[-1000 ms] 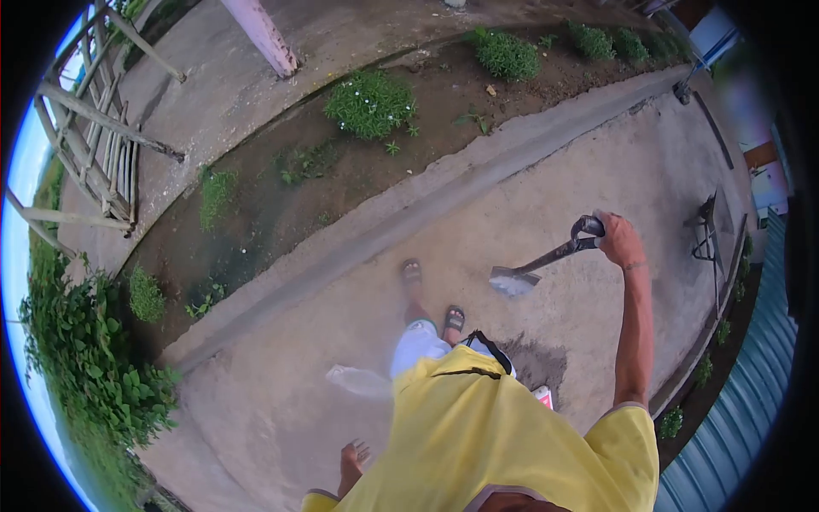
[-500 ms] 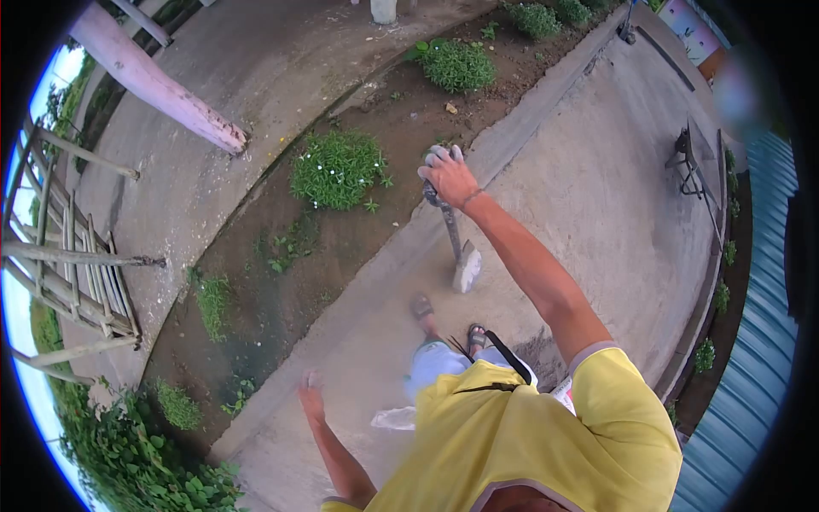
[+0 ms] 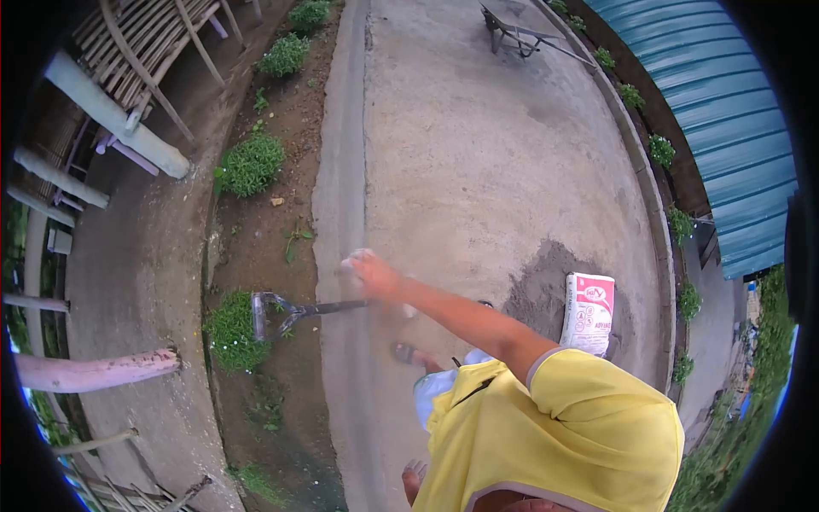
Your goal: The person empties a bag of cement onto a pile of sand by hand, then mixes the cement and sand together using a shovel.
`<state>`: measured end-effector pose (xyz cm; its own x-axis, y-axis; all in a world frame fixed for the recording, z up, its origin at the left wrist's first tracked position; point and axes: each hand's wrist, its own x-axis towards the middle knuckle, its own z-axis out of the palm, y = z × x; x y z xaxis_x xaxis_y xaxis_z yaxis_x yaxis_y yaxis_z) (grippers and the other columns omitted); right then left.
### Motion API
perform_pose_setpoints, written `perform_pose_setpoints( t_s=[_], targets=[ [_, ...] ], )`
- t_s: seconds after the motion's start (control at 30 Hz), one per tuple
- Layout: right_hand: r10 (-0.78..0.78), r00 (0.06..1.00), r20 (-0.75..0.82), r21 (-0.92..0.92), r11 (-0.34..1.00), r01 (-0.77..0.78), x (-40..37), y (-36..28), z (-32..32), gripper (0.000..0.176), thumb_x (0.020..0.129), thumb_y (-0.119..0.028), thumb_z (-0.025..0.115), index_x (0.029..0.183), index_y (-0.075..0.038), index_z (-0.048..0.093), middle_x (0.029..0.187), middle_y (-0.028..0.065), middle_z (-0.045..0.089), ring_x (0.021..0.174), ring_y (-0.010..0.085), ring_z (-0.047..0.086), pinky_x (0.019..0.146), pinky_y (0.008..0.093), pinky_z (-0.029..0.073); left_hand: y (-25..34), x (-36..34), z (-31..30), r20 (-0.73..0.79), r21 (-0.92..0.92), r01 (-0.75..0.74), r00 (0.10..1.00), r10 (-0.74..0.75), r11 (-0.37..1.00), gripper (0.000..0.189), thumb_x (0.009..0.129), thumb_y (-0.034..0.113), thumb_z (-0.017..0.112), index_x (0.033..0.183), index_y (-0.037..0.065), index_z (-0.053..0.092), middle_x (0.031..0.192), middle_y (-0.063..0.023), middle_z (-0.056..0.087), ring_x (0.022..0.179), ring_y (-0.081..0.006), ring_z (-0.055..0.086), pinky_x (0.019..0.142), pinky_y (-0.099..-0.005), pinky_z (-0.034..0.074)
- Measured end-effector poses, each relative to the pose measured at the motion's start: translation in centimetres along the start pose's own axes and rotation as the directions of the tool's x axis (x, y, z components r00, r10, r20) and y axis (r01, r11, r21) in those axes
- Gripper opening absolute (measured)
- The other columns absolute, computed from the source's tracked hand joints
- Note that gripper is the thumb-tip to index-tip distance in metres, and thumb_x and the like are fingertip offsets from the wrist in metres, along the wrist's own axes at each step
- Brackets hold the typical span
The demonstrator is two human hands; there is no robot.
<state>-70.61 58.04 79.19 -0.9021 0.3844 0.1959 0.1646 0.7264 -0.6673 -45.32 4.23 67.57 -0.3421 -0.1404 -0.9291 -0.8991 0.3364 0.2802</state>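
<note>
A shovel (image 3: 328, 308) leans over to the left, its D-shaped grip (image 3: 258, 317) overlapping a flowering plant (image 3: 235, 333) in the soil strip. Its shaft runs back toward my right forearm, and a whitish bit of the blade end shows behind the arm. My right hand (image 3: 371, 275), whitish at the fingers and smeared by motion, is just above the shaft, away from the grip. Low by the yellow shirt, my left hand (image 3: 415, 476) is partly hidden, with its fingers stretched out and nothing in them.
A pink-and-white printed bag (image 3: 589, 314) stands by a dark grey patch (image 3: 546, 277) on the concrete pavement (image 3: 461, 154). Farther off is a wheelbarrow (image 3: 516, 36). Pink posts (image 3: 102, 369) and a bamboo bench (image 3: 141, 47) line the left; a blue-green metal roof (image 3: 708, 111) is at right.
The shovel has gone from standing upright under my right hand to leaning left, with my hand off its grip. My left hand has drawn in beside my body. The view has turned right.
</note>
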Motion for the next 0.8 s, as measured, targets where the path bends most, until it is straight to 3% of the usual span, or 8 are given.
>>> perform_pose_setpoints(
  t_s=[0.1,0.13,0.23,0.33,0.47,0.63,0.7,0.8],
  targets=[
    [0.407,0.855,0.321,-0.217,0.91,-0.352,-11.6,21.9,-5.1,0.035,0.078,-0.011,0.058,0.113,-0.008,0.062,0.108,0.0191,0.064,0.105,0.0361,0.059,0.089,0.0449,0.047,2.4,0.3,1.2,0.021,0.133,-0.011,1.0,0.009,0.991,0.043,0.094,0.029,0.044,0.13,0.005,0.048,0.123,-0.0159,0.056,0.104,-0.0303,0.057,0.086,-0.0426,0.047],
    [0.689,0.625,0.367,-0.447,0.72,-0.531,-16.1,25.3,-10.0,0.031,0.08,-0.01,0.057,0.109,-0.008,0.066,0.111,0.018,0.064,0.104,0.0336,0.061,0.085,0.0435,0.05,3.5,0.5,1.8,0.018,0.174,-0.025,1.0,0.022,0.984,0.043,0.094,0.029,0.044,0.129,0.005,0.048,0.123,-0.0158,0.056,0.103,-0.0301,0.056,0.085,-0.0426,0.047],
    [0.9,0.404,0.163,-0.713,0.39,-0.583,-30.6,31.3,-22.2,0.024,0.082,-0.015,0.054,0.1,-0.011,0.069,0.106,0.0122,0.068,0.098,0.0289,0.066,0.084,0.0412,0.053,7.5,0.7,4.7,0.016,0.293,-0.06,0.998,0.058,0.954,0.043,0.093,0.029,0.044,0.129,0.004,0.049,0.122,-0.0157,0.057,0.101,-0.0295,0.056,0.084,-0.0427,0.048],
    [0.899,0.432,0.066,-0.508,0.403,-0.762,-45.8,36.0,-27.8,0.028,0.078,-0.015,0.054,0.102,-0.003,0.062,0.101,0.0236,0.065,0.094,0.0382,0.064,0.077,0.0446,0.053,12.8,0.2,9.6,0.026,0.41,-0.114,0.993,0.113,0.905,0.044,0.093,0.029,0.044,0.128,0.004,0.049,0.121,-0.0155,0.057,0.099,-0.0289,0.056,0.082,-0.0427,0.048],
    [0.998,-0.064,-0.026,-0.208,-0.068,-0.976,-61.5,32.0,-29.7,0.034,0.078,-0.015,0.052,0.109,-0.003,0.06,0.108,0.0265,0.062,0.102,0.038,0.061,0.087,0.0437,0.05,22.0,-1.2,19.6,0.129,0.606,-0.217,0.976,0.175,0.765,0.044,0.092,0.029,0.044,0.127,0.003,0.05,0.12,-0.0152,0.058,0.096,-0.0282,0.056,0.08,-0.0428,0.048],
    [0.92,-0.392,0.004,0.138,-0.389,-0.911,-74.9,26.8,-16.1,0.037,0.073,-0.019,0.058,0.104,0.001,0.063,0.107,0.0244,0.063,0.098,0.0374,0.062,0.086,0.0433,0.05,30.4,-1.6,38.2,0.305,0.75,-0.353,0.935,0.181,0.56,0.044,0.091,0.029,0.044,0.126,0.003,0.051,0.119,-0.0149,0.058,0.093,-0.0272,0.055,0.077,-0.0429,0.048],
    [0.919,-0.377,0.117,0.281,-0.395,-0.875,-75.9,23.7,-11.0,0.033,0.071,-0.018,0.06,0.097,0.001,0.065,0.096,0.0245,0.066,0.089,0.0386,0.065,0.079,0.0435,0.053,34.3,-1.9,45.4,0.357,0.807,-0.399,0.917,0.178,0.436,0.045,0.09,0.029,0.044,0.125,0.003,0.051,0.118,-0.0148,0.058,0.092,-0.0268,0.055,0.076,-0.0429,0.048],
    [0.811,-0.585,0.028,0.527,-0.509,-0.68,-71.7,17.9,-7.2,0.031,0.072,-0.019,0.06,0.095,0.0,0.067,0.089,0.0238,0.067,0.084,0.0383,0.066,0.074,0.0437,0.053,38.7,-2.5,58.2,0.441,0.851,-0.468,0.883,0.158,0.238,0.045,0.09,0.029,0.044,0.125,0.002,0.052,0.117,-0.0146,0.059,0.09,-0.0262,0.055,0.075,-0.0429,0.048]
  ],
)
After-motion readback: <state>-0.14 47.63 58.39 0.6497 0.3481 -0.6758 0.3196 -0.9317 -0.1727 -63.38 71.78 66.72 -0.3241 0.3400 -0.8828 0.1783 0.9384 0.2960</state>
